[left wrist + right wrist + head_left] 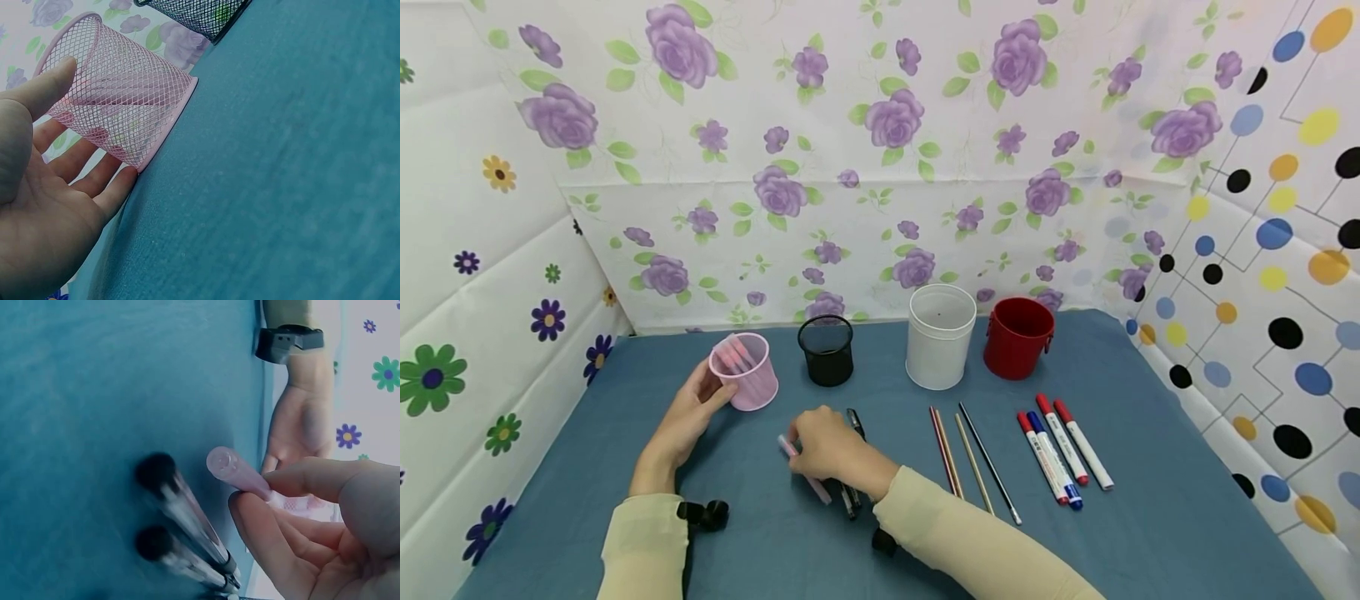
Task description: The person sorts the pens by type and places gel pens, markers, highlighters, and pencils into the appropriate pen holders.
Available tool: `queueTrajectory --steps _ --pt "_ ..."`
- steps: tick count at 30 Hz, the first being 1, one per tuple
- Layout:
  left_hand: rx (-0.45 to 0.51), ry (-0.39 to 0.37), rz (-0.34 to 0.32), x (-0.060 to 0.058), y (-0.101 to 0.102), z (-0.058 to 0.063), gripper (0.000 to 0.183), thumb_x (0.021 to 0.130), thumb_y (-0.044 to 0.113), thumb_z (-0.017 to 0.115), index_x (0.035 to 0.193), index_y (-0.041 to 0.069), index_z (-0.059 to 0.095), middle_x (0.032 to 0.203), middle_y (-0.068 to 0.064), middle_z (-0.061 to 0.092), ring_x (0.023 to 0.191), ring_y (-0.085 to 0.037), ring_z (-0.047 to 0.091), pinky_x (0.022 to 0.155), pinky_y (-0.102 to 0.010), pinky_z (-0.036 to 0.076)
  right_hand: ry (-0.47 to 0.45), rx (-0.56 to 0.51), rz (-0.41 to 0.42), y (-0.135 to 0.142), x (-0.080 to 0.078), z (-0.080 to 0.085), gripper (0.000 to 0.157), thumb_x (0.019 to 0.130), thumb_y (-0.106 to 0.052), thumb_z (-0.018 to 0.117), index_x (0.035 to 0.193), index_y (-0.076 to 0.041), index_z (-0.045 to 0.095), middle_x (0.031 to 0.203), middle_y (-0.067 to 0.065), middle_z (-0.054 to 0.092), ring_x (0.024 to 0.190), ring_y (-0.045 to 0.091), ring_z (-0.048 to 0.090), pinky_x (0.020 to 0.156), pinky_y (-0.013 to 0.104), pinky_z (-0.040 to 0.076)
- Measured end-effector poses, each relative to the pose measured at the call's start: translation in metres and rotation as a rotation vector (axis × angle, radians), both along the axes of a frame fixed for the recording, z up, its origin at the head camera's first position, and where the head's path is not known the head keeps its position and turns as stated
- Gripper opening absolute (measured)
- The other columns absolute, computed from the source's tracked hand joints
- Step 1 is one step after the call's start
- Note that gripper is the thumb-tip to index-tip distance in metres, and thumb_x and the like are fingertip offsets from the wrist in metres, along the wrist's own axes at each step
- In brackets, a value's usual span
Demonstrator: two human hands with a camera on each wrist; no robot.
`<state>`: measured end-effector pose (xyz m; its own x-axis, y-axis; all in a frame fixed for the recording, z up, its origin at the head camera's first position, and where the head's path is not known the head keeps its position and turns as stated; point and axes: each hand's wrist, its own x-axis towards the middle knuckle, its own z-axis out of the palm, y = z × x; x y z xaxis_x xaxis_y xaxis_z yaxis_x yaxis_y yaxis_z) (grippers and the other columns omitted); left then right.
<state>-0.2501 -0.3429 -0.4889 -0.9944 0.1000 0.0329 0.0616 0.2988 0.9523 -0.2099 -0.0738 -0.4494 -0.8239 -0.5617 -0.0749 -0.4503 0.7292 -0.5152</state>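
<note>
My left hand (681,421) holds a pink mesh pen cup (756,385) at the left, thumb on one side and fingers on the other. Inside the cup several pink pens (733,354) lean against the rim. In the left wrist view the cup (134,94) stands upright on the cloth. Nearer the middle, my right hand (835,446) pinches a slim pink pen (817,490) between thumb and forefinger. The right wrist view shows this pen's rounded translucent end (222,462) pointing out from the fingertips. Just beside it lie black pens (187,515), partly covered by the right hand in the head view.
Along the back stand a black mesh cup (829,362), a white cup (936,354) and a red cup (1017,346). Several thin brushes or sticks (985,467) lie right of the right hand. Several red and blue markers (1063,450) lie further right on the blue cloth (1172,517).
</note>
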Motion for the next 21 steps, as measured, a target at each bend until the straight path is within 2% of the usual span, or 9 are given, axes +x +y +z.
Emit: queueTrajectory --steps 2,5,9,13,21 --pt "0.006 0.005 -0.002 0.0 0.0 0.0 0.083 0.109 0.037 0.064 0.172 0.017 0.015 0.171 -0.016 0.031 0.155 -0.034 0.032 0.109 -0.012 0.037 -0.048 -0.044 -0.011 0.002 -0.002 0.002 0.024 0.095 -0.016 0.081 0.118 -0.01 0.078 0.069 -0.001 0.065 0.051 0.009 0.059 0.047 0.022 0.049" --pt "0.014 0.009 -0.004 -0.001 0.0 -0.001 0.083 0.109 0.036 0.064 0.172 0.016 0.015 0.17 -0.017 0.032 0.154 -0.034 0.032 0.103 -0.006 0.037 -0.1 -0.128 -0.014 0.006 -0.006 0.005 0.023 0.096 -0.013 0.08 0.119 -0.009 0.076 0.061 -0.002 0.064 0.047 0.01 0.063 0.044 0.022 0.05" --pt "0.013 0.01 -0.003 0.0 0.0 -0.001 0.083 0.109 0.035 0.064 0.172 0.015 0.015 0.17 -0.017 0.032 0.154 -0.034 0.032 0.102 -0.006 0.037 -0.13 -0.225 0.0 0.012 -0.014 0.007 0.021 0.097 -0.009 0.078 0.118 -0.009 0.074 0.065 -0.005 0.066 0.051 0.014 0.068 0.046 0.022 0.053" --pt "0.017 0.016 -0.005 -0.001 0.0 -0.002 0.082 0.109 0.034 0.064 0.172 0.015 0.015 0.171 -0.017 0.031 0.155 -0.034 0.032 0.102 -0.006 0.036 -0.152 -0.307 0.023 0.016 -0.022 0.009 0.022 0.098 -0.008 0.076 0.119 -0.007 0.073 0.073 -0.002 0.069 0.054 0.015 0.07 0.049 0.024 0.056" --pt "0.021 0.022 -0.011 -0.001 0.0 -0.002 0.081 0.109 0.033 0.064 0.172 0.016 0.016 0.171 -0.017 0.031 0.155 -0.034 0.032 0.102 -0.006 0.037 -0.148 -0.415 0.017 0.02 -0.037 0.015 0.021 0.1 -0.009 0.073 0.122 -0.01 0.072 0.079 -0.001 0.072 0.057 0.013 0.071 0.055 0.025 0.059"
